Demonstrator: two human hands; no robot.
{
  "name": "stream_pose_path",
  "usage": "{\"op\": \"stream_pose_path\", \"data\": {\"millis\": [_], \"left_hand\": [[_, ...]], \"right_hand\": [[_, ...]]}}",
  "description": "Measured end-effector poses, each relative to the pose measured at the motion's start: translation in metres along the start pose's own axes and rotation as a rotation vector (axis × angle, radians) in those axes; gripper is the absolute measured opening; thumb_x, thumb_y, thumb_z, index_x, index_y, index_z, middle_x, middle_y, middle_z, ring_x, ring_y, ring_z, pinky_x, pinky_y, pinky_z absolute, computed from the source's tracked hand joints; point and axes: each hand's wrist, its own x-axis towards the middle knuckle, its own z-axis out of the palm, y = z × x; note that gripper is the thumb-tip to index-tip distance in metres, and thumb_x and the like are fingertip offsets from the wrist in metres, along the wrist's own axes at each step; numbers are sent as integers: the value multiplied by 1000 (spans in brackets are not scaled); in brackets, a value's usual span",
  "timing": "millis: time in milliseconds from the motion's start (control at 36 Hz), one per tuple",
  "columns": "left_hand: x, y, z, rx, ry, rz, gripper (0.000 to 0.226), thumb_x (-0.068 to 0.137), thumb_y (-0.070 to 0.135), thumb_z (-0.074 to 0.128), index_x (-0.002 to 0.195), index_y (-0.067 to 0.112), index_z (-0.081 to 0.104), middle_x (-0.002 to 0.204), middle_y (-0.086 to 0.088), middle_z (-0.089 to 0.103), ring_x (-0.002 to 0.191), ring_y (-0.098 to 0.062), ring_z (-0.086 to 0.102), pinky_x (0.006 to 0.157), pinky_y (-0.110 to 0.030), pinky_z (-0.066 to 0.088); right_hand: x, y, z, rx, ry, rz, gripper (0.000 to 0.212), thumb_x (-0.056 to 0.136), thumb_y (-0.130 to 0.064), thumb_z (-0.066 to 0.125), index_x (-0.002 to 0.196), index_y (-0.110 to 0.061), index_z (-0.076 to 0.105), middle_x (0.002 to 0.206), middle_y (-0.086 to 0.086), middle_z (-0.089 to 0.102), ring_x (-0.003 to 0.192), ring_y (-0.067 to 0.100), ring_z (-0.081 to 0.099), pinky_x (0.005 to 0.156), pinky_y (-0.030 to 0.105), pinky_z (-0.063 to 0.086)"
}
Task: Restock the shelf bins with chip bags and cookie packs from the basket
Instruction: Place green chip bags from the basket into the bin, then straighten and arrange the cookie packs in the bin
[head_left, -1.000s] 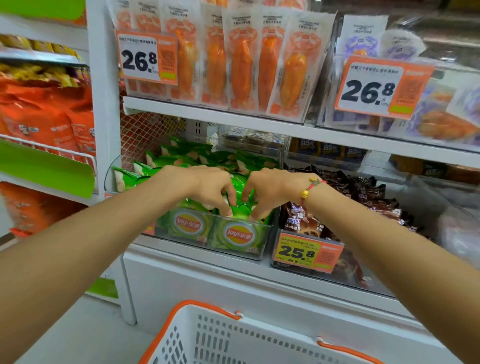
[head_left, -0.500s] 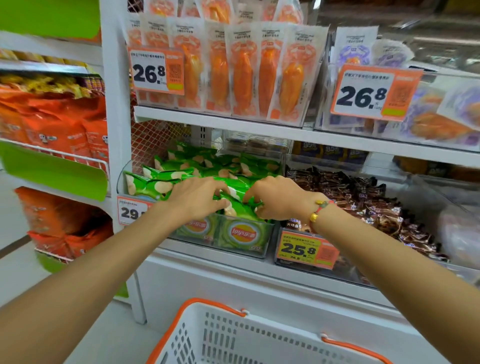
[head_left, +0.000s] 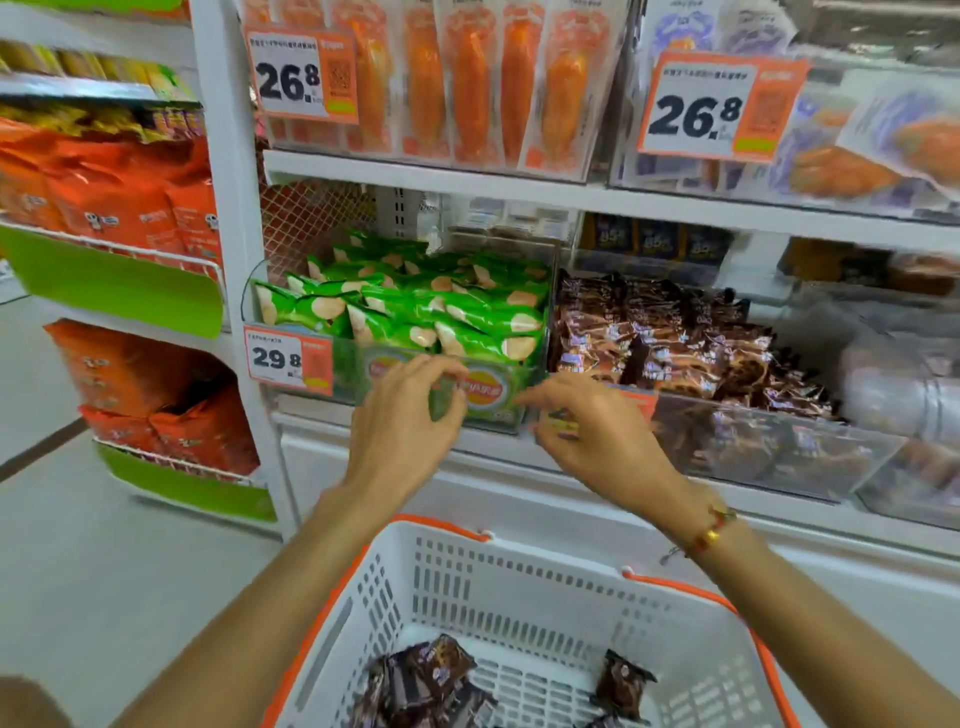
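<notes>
- Fingers of the left hand (head_left: 400, 415) and right hand (head_left: 587, 423) are loosely curled; nothing is held.
- Green foil chip bags (head_left: 415, 306) are seen filling the clear bin (head_left: 498, 421).
- Brown cookie packs (head_left: 421, 680) in the white plastic basket (head_left: 519, 571) are judged next: a downward reach is called for.

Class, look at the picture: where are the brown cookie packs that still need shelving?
In the head view they lie at the bottom of the white basket, low in the middle: a cluster of cookie packs at its left, a single pack at its right, below both hands.
</notes>
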Motion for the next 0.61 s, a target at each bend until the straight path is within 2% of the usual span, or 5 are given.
{"op": "stream_pose_path", "data": {"millis": [139,306,389,472,611], "left_hand": [[-71,-17,48,-74,-342,-343,14,92,25,59,96,38,62,88,17,59,77,-7,56,63,-23,38],[-162,-49,122,-177,-748,-547,17,98,25,53,111,23,65,121,3,62,105,-16,60,88,-31,48],[-211,-55,155,-197,-926,-617,18,101,22,49,113,20,62,128,1,58,111,-18,57,92,-31,47],[-246,-58,179,-162,-1099,-676,21,100,20,46,113,20,63,127,1,59,106,-20,60,81,-29,49],[-285,-62,202,-118,-1183,-824,40,97,15,52,136,9,48,131,-10,56,118,-25,54,99,-36,46]], "right_hand": [[-95,16,63,143,-217,305,19,91,-22,62,109,-29,66,98,-9,63,84,8,55,72,27,47],[-184,39,141,190,-636,578,25,97,-18,47,111,-26,65,102,4,69,75,21,59,72,36,49],[-222,39,167,214,-767,686,28,97,-13,46,119,-20,63,103,0,65,67,12,48,71,30,44],[-250,39,188,172,-927,682,31,97,-15,46,127,-18,55,117,5,62,92,22,58,82,35,47],[-275,34,209,149,-983,691,49,98,-17,44,145,-15,33,148,7,38,132,25,39,106,40,38]]}}
